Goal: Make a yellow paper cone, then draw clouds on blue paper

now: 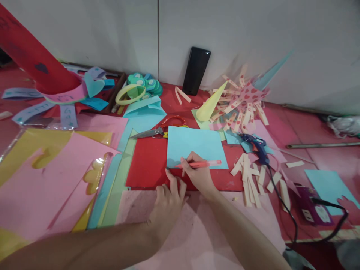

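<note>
A light blue sheet of paper point(194, 144) lies on a red board point(149, 161) in front of me. My right hand point(198, 174) grips a red pen point(206, 164), its tip near the sheet's lower left edge. With fingers extended and slightly bent, my left hand point(170, 197) rests on the board, the index fingertip at the sheet's lower left corner. Just behind the sheet are scissors point(150, 132) with red handles, partly covered by it. Pale paper strips point(247, 180) are scattered to the right of the board.
A blue glue gun point(257, 146) with a black cord lies at right, near a purple power box point(312, 206). A black phone point(197, 71) leans on the wall. Paper cones, including a yellow one point(211, 103), stand at the back. Pink sheets point(67, 168) cover the left.
</note>
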Tool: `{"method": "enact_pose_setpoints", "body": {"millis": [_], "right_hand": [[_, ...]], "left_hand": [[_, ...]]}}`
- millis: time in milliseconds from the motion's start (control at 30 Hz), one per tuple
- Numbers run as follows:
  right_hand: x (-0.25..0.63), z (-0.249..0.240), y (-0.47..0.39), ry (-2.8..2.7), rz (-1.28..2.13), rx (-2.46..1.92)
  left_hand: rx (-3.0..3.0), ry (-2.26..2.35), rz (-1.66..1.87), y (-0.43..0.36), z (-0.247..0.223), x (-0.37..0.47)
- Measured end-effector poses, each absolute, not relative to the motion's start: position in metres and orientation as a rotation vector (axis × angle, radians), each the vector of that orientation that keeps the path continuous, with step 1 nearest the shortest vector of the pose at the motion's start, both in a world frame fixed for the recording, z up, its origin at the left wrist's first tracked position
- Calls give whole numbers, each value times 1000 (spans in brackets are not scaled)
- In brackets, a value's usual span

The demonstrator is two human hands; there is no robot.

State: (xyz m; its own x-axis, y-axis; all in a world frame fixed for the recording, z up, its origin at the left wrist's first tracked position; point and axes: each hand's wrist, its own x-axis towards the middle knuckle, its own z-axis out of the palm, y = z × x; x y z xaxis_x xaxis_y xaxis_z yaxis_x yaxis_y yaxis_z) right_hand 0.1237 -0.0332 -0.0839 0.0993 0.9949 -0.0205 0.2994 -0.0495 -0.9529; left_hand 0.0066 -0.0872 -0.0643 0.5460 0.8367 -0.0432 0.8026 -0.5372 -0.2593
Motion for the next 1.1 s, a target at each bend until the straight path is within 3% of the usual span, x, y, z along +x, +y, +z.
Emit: {"method": "enact_pose_setpoints", "body": {"millis": [400, 1100], "right_hand": [[124, -84, -33, -1336, 1015, -1520], [124, -83, -33, -1349, 1041, -1513]], "left_hand": [[-2649, -1503, 218, -87, -61, 7], [-2514, -1308, 284, -88, -63, 6]]}}
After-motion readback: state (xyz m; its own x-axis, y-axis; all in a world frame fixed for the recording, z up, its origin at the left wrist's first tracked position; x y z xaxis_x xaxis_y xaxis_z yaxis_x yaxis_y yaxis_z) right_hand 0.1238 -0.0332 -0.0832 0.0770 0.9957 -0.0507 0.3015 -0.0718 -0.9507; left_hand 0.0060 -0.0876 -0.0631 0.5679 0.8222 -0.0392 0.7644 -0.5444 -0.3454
